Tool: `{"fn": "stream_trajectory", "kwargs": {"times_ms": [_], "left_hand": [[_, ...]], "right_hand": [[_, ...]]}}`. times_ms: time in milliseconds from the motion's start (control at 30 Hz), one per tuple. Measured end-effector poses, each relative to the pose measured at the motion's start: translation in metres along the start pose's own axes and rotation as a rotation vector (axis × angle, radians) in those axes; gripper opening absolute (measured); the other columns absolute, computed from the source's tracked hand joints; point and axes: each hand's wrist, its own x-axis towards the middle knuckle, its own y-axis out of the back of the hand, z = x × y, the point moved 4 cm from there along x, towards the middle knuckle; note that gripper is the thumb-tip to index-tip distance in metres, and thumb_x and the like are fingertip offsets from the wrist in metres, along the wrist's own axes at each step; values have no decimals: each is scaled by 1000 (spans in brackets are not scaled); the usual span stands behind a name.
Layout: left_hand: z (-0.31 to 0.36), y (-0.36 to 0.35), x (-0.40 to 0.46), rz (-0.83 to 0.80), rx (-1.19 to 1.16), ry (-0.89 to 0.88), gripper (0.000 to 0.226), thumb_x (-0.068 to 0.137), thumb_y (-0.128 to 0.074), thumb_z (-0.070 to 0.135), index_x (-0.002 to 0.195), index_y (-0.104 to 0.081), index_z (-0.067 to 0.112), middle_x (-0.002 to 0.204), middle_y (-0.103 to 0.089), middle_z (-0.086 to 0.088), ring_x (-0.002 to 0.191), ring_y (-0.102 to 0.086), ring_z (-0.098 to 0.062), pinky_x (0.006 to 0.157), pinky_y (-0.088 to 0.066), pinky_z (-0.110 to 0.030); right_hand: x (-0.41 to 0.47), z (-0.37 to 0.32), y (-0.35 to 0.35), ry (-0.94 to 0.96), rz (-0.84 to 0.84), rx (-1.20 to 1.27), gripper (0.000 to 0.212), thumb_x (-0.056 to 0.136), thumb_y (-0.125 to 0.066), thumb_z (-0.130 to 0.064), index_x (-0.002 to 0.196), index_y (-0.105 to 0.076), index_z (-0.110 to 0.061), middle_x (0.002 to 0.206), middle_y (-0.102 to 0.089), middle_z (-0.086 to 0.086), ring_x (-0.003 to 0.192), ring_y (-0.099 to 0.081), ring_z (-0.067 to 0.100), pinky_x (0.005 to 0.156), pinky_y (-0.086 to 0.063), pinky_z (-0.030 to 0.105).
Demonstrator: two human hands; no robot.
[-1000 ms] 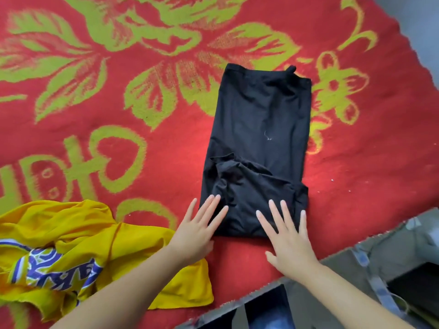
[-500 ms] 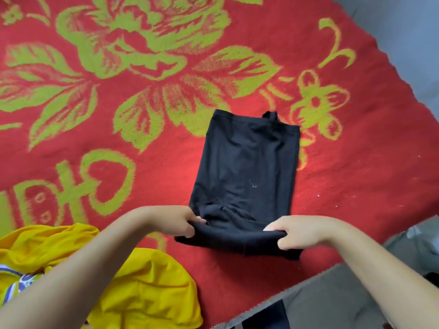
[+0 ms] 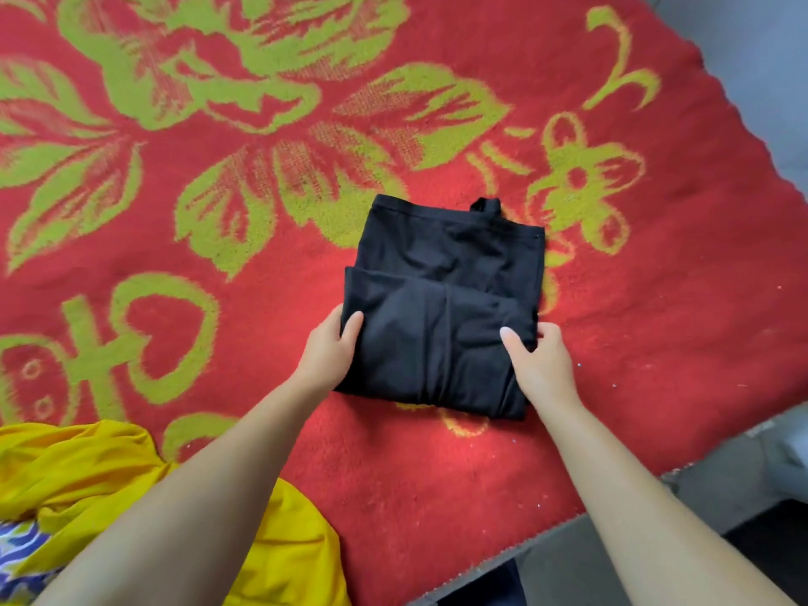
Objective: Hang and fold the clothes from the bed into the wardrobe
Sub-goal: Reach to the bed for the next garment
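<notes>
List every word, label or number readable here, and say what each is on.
None reads clearly.
Blanket: large green woven shape at the left, perhaps a character, cut off by the frame; unreadable.
Yellow garment: blue and white print, mostly hidden; unreadable.
Black garment: no text visible.

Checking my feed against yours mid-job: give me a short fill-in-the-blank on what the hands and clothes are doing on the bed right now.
1. Both hands grip the folded ____ garment, the left hand on one side and the right hand on the other.
2. That garment lies on a ____ blanket with a green flower pattern.
3. The crumpled garment beside the left forearm is ____.
4. The number of garments in view is ____.

Missing words: black; red; yellow; two
</notes>
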Motion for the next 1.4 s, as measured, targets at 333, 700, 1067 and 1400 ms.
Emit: {"fn": "stream_trajectory", "kwargs": {"times_ms": [333,700,1067,1400], "left_hand": [[-14,-2,-1,178,416,122,34,99,-38,43,108,-46,11,100,-64,-21,96,-59,-43,73,-41,-44],[-16,-29,-60,-201,1153,-647,92,60,-73,13,145,-38,18,152,-32,-15,141,-32,-29,108,-28,-61],[71,30,-42,-889,690,-204,22,77,-45,4,83,-63,15,69,-62,6,65,-60,-9,61,-43,-22],[85,20,43,-85,815,-157,55,94,-48,26,146,-34,17,146,-38,-14,134,-35,-31,109,-28,-45]], "right_hand": [[-8,9,-4,41,178,-176,40,99,-46,-28,132,-40,-7,127,-54,22,112,-53,42,85,-41,44],[-62,28,-31,756,-185,-1085,97,70,-76,-29,151,-23,-23,158,-21,10,145,-20,32,108,-19,66],[-45,-49,44,542,-789,-600,35,80,-51,-17,107,-70,-29,108,-71,-11,100,-62,7,82,-42,16],[30,-81,42,445,-100,-435,45,95,-44,-14,140,-43,-12,143,-44,11,132,-39,28,108,-33,42]]}}
